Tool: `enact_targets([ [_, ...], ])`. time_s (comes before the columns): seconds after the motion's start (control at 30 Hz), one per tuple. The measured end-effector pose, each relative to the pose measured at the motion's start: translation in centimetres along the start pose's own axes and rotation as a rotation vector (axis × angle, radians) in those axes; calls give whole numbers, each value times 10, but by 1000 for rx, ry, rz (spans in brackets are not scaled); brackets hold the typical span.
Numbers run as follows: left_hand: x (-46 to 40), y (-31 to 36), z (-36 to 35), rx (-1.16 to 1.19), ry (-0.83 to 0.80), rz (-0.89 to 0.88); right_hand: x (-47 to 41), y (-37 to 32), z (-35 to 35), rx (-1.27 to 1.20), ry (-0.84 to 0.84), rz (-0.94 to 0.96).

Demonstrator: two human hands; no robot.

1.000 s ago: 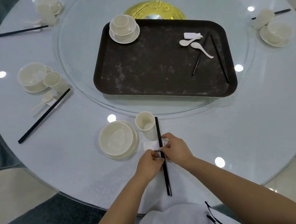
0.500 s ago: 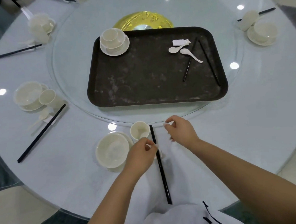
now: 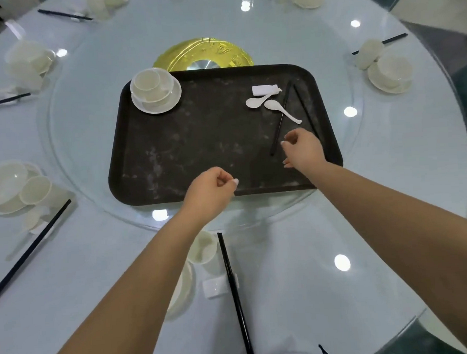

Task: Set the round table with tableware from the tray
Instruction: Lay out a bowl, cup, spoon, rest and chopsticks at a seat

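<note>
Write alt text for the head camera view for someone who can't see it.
Two bare arms reach over a round glass-topped table toward a dark tray; the right hand hovers near black chopsticks and two white spoons, the left hand hangs over the tray's near edge, neither holding anything. A stacked bowl set sits in the tray's far left corner.

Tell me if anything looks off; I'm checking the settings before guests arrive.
The near setting has chopsticks on a rest but no visible spoon; both spoons remain on the tray. The tray's surface looks scuffed and blotchy.
</note>
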State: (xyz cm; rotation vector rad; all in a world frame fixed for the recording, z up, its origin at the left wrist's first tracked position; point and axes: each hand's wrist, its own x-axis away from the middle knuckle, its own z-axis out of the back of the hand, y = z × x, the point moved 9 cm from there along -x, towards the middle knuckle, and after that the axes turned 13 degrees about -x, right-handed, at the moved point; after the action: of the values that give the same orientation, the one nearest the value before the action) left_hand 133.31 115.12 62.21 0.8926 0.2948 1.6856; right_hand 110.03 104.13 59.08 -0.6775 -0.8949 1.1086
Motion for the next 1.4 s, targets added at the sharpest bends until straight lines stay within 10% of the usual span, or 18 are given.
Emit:
enact_targets([
  [0.7, -62, -2, -52, 260, -72, 133, -123, -5, -4, 315, 101, 114],
  [1.03, -8, -1, -53, 345, 6, 106, 38, -1, -29, -374, -56, 35],
  [1.4, 122, -80, -78, 328, -17, 236, 227, 43, -92, -375, -460, -114],
])
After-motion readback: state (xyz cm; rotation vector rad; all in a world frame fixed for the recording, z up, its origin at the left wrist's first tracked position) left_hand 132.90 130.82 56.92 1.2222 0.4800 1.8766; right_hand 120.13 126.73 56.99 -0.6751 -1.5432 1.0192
